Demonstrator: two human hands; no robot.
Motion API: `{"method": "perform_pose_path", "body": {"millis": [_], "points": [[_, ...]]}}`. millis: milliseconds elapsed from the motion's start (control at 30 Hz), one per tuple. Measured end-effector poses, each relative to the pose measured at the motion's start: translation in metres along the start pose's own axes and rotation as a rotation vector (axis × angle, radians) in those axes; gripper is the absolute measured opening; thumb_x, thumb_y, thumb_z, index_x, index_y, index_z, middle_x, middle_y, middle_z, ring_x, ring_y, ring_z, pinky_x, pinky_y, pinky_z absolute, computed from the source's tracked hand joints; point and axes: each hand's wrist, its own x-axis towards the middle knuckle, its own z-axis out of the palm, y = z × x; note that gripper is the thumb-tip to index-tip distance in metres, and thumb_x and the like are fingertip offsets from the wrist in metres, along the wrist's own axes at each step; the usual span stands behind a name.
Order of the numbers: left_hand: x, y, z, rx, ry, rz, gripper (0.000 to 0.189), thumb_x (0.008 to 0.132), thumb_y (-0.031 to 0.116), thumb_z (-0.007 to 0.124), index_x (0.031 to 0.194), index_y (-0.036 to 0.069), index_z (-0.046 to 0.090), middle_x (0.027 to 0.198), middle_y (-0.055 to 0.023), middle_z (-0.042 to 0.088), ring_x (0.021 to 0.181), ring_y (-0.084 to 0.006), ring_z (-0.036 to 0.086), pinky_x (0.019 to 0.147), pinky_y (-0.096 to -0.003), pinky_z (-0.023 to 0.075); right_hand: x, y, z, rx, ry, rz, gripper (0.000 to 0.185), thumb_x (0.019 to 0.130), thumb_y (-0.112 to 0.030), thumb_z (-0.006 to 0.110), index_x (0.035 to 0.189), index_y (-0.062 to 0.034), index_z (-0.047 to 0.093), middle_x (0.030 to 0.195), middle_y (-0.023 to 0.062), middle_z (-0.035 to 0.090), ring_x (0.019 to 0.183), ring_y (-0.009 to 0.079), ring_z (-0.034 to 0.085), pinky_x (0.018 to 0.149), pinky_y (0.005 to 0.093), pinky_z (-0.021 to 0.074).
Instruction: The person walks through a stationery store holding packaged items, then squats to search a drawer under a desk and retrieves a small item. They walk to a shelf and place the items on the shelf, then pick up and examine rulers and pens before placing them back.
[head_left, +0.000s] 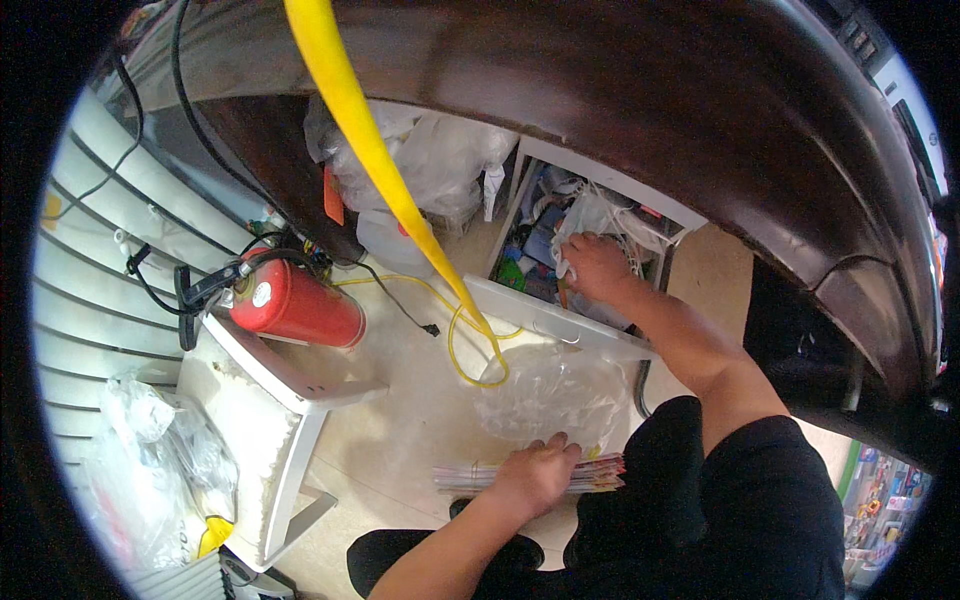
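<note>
My left hand (536, 474) grips a stack of thin printed papers or packets (457, 477) above the floor, close to my knees. Inside an open drawer (517, 300), my right hand (596, 266) is on white plastic bags (589, 214); the fingers partly hide what they touch, and whether they grip it is unclear. Blue, green and dark small items (512, 271) lie around the bags in the drawer. A clear plastic bag (555, 390) is between the drawer front and the stack.
A red fire extinguisher (300, 304) stands behind a white stool (240, 420) at the left. A yellow strap (375, 157) hangs across the view from the dark desk (600, 90). A black cable plug (431, 329) lies on the floor. Plastic bags (435, 157) fill the space beneath the desk.
</note>
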Motion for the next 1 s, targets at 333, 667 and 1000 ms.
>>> {"method": "perform_pose_path", "body": {"millis": [333, 667, 1000], "points": [[-0.016, -0.01, 0.005, 0.03, 0.075, 0.019, 0.027, 0.098, 0.017, 0.05, 0.119, 0.006, 0.06, 0.138, -0.0227, 0.057, 0.111, -0.0409, 0.067, 0.091, -0.0531, 0.0571, -0.009, 0.007, -0.024, -0.16, 0.043, -0.087, 0.064, 0.07, -0.035, 0.084, 0.123, -0.0033, 0.067, 0.134, 0.0155, 0.061, 0.128, 0.0353, 0.058, 0.104, 0.0516, 0.0503], [-0.044, 0.005, -0.011, 0.068, -0.088, -0.083, 0.038, 0.095, 0.014, 0.054, 0.131, 0.002, 0.054, 0.152, -0.0256, 0.049, 0.12, -0.0445, 0.064, 0.094, -0.0535, 0.058, 0.116, -0.009, 0.002, 0.451, -0.775, 0.263, 0.104, 0.092, -0.087, 0.034, 0.142, 0.0007, 0.061, 0.151, 0.0251, 0.053, 0.146, 0.0408, 0.044, 0.119, 0.05, 0.0378], [-0.057, 0.023, -0.022, 0.031, -0.072, -0.127, 0.037, 0.096, 0.014, 0.054, 0.131, 0.003, 0.053, 0.155, -0.0252, 0.046, 0.119, -0.0469, 0.065, 0.096, -0.0537, 0.0575, 0.085, 0.001, 0.051, -0.09, -0.362, 0.056, 0.06, 0.097, -0.049, 0.061, 0.147, -0.0154, 0.058, 0.163, 0.0159, 0.04, 0.154, 0.0373, 0.031, 0.122, 0.0581, 0.03]]}}
